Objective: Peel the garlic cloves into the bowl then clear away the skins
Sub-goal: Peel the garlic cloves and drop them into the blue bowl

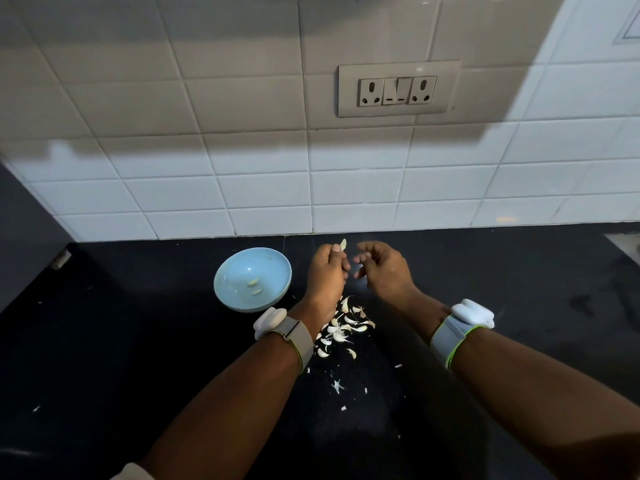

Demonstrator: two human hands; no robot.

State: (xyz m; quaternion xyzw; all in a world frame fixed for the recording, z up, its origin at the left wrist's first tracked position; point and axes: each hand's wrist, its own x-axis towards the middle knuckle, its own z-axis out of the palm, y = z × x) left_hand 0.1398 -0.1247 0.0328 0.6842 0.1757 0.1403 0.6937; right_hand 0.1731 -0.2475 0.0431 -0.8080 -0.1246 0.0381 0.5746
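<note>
Head view: we see both hands raised over a black counter (138,358), close to the tiled wall (242,188).

Left hand (327,271): fingers curled, pinching one garlic clove (343,244) at the fingertips. The clove is small, pale yellow-green, pointed, and sticks up just above the thumb. We can't tell how much skin is on it.

Right hand (384,268): just beside the left, not touching it. Fingers loosely curled, thumb and forefinger close together. We can't tell whether it holds a scrap of skin; nothing is clearly visible in it.

Light blue bowl (228,289): on the counter, just left of the left hand, tilted toward us by the lens. Two peeled cloves (254,286) lie inside near the middle, pale and smooth, apart from the rim.

Pile of garlic (343,329): on the counter below and between the wrists, partly hidden by the left forearm. White curved pieces with papery wisps; we can't separate whole cloves from loose skins. Smaller white flecks (337,386) are scattered nearer to us.

Each wrist carries a strap with a white device: left wristband (280,327), right wristband (460,327).

A socket panel (398,88) sits on the wall above the hands.
</note>
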